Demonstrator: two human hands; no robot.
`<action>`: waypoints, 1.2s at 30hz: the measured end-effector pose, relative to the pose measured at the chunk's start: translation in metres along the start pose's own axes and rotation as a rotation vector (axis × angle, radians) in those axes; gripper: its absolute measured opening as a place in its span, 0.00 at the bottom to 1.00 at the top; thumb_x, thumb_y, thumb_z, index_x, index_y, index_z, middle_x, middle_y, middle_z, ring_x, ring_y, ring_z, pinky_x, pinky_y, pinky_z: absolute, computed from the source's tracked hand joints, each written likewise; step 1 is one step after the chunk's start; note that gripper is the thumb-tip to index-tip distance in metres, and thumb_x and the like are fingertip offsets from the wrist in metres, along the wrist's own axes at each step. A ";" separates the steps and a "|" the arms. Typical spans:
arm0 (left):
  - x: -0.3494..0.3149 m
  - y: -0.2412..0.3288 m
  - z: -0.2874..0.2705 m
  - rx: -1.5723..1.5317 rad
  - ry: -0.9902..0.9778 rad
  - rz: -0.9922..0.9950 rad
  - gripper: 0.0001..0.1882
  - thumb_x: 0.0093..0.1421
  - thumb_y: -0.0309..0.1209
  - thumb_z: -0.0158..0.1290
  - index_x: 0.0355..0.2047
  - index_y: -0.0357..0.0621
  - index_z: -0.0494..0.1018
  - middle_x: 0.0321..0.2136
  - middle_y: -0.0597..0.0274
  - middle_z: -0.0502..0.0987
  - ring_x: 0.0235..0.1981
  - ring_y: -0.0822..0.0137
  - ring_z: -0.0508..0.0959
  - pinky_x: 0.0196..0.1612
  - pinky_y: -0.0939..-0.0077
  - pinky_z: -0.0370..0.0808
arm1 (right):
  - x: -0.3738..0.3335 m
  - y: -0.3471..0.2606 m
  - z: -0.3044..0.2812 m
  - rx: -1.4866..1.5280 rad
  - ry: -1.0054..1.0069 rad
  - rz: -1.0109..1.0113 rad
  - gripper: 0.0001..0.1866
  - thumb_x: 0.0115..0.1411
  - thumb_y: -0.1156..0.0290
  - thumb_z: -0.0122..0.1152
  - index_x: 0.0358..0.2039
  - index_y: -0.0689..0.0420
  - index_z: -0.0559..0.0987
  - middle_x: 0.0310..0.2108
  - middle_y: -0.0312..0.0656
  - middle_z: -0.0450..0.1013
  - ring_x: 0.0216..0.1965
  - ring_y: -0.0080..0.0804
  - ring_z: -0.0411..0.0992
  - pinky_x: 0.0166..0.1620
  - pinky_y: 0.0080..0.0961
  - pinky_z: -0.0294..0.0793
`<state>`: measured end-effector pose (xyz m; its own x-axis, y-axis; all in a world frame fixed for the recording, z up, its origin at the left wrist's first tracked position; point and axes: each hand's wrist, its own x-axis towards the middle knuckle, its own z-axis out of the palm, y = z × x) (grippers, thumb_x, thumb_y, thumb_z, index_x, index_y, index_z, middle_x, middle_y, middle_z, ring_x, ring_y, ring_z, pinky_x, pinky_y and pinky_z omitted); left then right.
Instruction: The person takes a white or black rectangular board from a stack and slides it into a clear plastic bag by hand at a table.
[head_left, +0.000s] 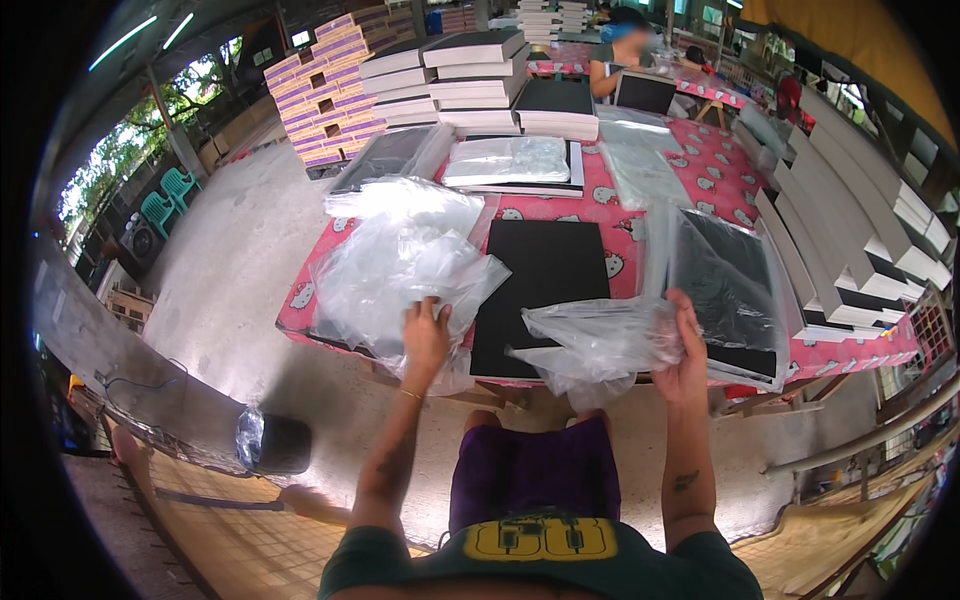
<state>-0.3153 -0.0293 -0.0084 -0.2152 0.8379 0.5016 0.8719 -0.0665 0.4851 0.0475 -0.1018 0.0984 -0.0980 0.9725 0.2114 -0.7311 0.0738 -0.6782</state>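
My left hand (427, 335) rests at the near edge of a heap of clear plastic bags (400, 255), fingers slightly spread on the film. On the right, my right hand (684, 350) is closed around a crumpled clear plastic bag (600, 340). That bag hangs over the lower right part of a flat black board (545, 265), which lies on the table in front of me. Just beyond my right hand is a black board in a clear plastic sleeve (725, 280). Part of its near edge is behind my hand.
A pink patterned cloth covers the table (640, 240). Stacks of thick black-topped white boxes (480, 80) stand at the back, and more (850, 230) line the right side. Patterned boxes (325, 90) rise at the far left. A person (625, 60) sits beyond the table.
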 end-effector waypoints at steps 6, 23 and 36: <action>0.064 -0.128 -0.031 0.381 -0.329 0.097 0.24 0.58 0.42 0.53 0.52 0.44 0.69 0.48 0.43 0.70 0.52 0.47 0.70 0.54 0.50 0.67 | 0.005 -0.004 0.020 -0.570 -0.485 0.051 0.12 0.52 0.74 0.66 0.38 0.59 0.79 0.42 0.37 0.72 0.47 0.29 0.69 0.50 0.27 0.66; 0.023 0.129 -0.082 -0.042 -0.148 0.514 0.19 0.59 0.33 0.53 0.48 0.36 0.73 0.35 0.44 0.69 0.27 0.47 0.76 0.29 0.57 0.75 | 0.010 -0.060 0.008 -2.219 -0.102 -0.170 0.12 0.53 0.64 0.63 0.34 0.57 0.81 0.36 0.46 0.72 0.35 0.50 0.74 0.40 0.42 0.73; -0.002 0.130 -0.131 -0.750 -1.137 0.381 0.19 0.57 0.37 0.59 0.45 0.40 0.73 0.42 0.52 0.77 0.43 0.60 0.77 0.44 0.66 0.75 | -0.024 -0.040 0.026 -0.007 0.242 0.070 0.08 0.54 0.69 0.64 0.31 0.61 0.79 0.26 0.39 0.72 0.29 0.31 0.73 0.35 0.28 0.73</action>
<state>-0.2593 -0.1102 0.1475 0.7572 0.6529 0.0187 0.2804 -0.3508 0.8935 0.0617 -0.1333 0.1386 0.0168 0.9998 -0.0102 -0.7233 0.0051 -0.6905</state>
